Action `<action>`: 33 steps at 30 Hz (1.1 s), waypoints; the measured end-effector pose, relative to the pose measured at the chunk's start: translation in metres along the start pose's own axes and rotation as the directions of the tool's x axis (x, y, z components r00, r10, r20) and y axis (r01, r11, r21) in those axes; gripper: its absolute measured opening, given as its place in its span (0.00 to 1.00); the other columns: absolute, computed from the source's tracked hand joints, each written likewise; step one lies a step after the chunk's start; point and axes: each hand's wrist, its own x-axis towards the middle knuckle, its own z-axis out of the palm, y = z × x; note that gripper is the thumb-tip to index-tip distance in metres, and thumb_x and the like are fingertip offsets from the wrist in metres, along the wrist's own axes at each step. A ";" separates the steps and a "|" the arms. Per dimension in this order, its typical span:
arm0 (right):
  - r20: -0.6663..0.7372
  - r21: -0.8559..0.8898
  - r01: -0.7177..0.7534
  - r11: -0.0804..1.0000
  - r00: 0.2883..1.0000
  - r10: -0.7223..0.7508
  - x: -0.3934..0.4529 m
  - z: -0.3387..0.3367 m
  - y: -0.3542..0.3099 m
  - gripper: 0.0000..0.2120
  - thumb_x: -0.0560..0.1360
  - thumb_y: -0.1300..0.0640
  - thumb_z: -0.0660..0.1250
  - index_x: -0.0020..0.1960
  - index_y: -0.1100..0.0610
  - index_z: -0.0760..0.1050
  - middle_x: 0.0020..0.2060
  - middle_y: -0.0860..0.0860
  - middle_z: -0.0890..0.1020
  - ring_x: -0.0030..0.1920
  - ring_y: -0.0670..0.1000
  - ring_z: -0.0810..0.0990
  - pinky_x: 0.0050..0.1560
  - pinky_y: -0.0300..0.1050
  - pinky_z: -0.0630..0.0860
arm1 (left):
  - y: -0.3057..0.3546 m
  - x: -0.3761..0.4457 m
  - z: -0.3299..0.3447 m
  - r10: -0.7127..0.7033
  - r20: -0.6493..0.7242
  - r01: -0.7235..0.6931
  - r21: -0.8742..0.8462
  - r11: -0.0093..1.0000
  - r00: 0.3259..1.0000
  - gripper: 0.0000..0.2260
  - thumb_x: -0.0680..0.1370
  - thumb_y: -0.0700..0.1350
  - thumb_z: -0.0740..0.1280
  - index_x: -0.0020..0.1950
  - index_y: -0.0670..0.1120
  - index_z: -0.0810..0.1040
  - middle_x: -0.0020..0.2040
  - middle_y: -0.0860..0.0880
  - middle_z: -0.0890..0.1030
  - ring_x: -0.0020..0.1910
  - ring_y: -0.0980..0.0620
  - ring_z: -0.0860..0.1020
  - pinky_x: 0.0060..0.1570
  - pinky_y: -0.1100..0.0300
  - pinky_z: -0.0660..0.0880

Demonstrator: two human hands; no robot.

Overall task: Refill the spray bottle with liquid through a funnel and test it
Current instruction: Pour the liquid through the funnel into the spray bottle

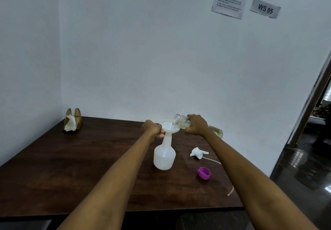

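L grip (152, 127) clamped on funnel (169, 125) rim, steadying it in spray bottle (164, 155) neck, bottle upright mid worktop (71, 167) | R grip (197, 125) wrapped round clear refill bottle (180, 120), tipped, mouth over funnel | sprayer head (198, 152) + purple cap (204, 172) lying on worktop to the right of spray bottle

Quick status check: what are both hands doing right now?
Left hand steadying funnel on spray bottle. Right hand tipping clear bottle into funnel. Trigger head, purple cap lie aside, clear of the pour.
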 end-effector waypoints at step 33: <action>0.019 -0.004 -0.014 1.000 1.000 0.014 -0.002 -0.005 0.001 0.11 0.64 0.62 0.70 0.39 0.57 0.67 0.39 0.51 0.74 0.41 0.54 0.72 0.31 0.38 0.62 | 0.000 -0.002 0.000 0.012 0.019 -0.012 0.012 1.000 1.000 0.05 0.77 0.34 0.64 0.46 0.33 0.78 0.30 0.44 0.78 0.14 0.56 0.74 0.21 0.67 0.76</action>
